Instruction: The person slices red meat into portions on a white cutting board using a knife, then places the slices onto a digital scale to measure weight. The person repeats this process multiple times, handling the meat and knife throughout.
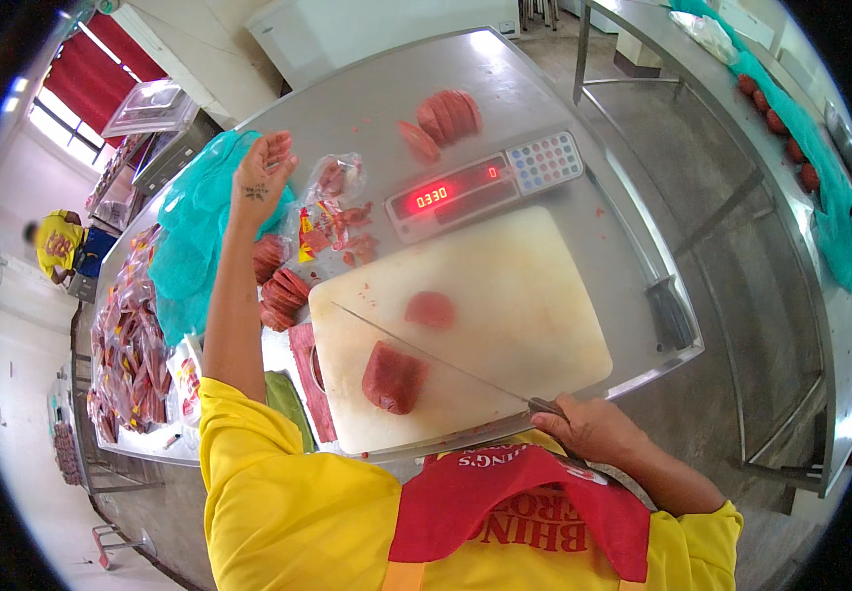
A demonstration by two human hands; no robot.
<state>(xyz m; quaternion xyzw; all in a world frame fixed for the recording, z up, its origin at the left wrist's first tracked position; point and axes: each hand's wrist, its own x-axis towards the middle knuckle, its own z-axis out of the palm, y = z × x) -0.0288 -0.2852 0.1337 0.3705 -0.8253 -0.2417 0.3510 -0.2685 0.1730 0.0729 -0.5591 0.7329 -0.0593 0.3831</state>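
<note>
My right hand [593, 430] is closed round the handle of a long, thin-bladed knife [436, 359]. Its blade slants over a white cutting board [514, 286]. On the board lie a block of reddish meat [392, 378], nearest me, and one round slice [431, 309] beyond the blade. Stretched out to the far left, my left hand [266, 163] holds nothing visible, its fingers loosely bent and apart. It is beside the teal plastic sheeting [194, 236] and a clear plastic bag [332, 179].
A digital scale [465, 197] stands beyond the board, with sliced meat [448, 115] behind it. More slices [285, 295] rest left of the board. Packed meat [130, 345] is heaped at the table's left. A person in yellow [61, 241] is far left; a second steel table [721, 98] stands right.
</note>
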